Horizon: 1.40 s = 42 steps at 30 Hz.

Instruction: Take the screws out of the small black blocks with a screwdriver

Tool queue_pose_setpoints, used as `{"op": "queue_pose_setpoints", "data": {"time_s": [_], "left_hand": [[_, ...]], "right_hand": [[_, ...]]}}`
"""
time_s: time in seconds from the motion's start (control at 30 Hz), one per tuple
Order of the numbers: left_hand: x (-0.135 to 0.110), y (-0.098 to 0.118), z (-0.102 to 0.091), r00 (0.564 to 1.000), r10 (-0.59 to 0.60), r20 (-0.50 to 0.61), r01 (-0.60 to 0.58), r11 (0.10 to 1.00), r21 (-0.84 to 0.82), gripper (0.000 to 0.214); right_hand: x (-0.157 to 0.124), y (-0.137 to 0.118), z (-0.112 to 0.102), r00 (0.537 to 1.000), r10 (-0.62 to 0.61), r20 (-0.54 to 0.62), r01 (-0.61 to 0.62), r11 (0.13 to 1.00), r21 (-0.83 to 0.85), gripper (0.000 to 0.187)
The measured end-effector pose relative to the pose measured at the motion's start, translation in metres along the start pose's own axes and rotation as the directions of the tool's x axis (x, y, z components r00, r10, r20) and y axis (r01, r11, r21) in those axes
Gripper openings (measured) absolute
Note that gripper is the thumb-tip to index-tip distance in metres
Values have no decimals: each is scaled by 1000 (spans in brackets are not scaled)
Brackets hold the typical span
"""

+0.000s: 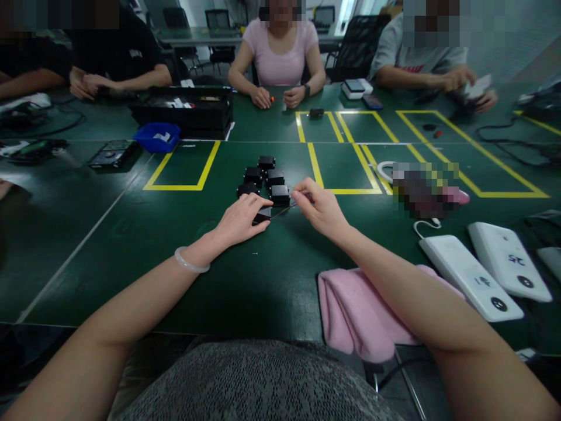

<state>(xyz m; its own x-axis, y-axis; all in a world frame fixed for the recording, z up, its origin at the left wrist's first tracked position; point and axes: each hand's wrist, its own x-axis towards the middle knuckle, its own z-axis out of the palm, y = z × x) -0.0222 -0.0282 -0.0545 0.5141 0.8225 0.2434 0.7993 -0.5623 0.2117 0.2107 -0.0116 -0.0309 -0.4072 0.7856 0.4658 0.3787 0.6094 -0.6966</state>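
Clamping matte black block [262,216] in fingers of left hand [240,220], right hand [321,209] pinching thin rod [284,210], perhaps metal.

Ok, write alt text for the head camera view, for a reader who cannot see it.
A person's left hand holds a small black box on a green table while the right hand points a thin tool at it. More black boxes sit just beyond; a pink cloth lies near the right arm, and other people sit opposite.
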Motion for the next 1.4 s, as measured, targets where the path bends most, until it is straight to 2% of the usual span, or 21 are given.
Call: {"op": "queue_pose_setpoints", "data": {"time_s": [0.13,0.47,0.7,1.07,1.4], "left_hand": [[0,0,0,1000,1,0,-1,1000,-4,41],[0,0,0,1000,5,-5,-5,1000,-6,40],[0,0,0,1000,1,0,-1,1000,-1,40],[0,-1,1,1000,10,-9,-10,1000,3,41],[0,-1,1,1000,18,-22,-18,1000,6,41]], "right_hand": [[-1,0,2,1000,1,-14,-1,1000,8,11],[0,0,-1,1000,-14,-2,14,1000,-9,19],[-2,0,3,999,-6,-40,6,1000,-12,16],[-1,1,1,1000,-14,-10,14,999,-31,10],[1,4,0,1000,13,10,-12,1000,-16,13]]}}
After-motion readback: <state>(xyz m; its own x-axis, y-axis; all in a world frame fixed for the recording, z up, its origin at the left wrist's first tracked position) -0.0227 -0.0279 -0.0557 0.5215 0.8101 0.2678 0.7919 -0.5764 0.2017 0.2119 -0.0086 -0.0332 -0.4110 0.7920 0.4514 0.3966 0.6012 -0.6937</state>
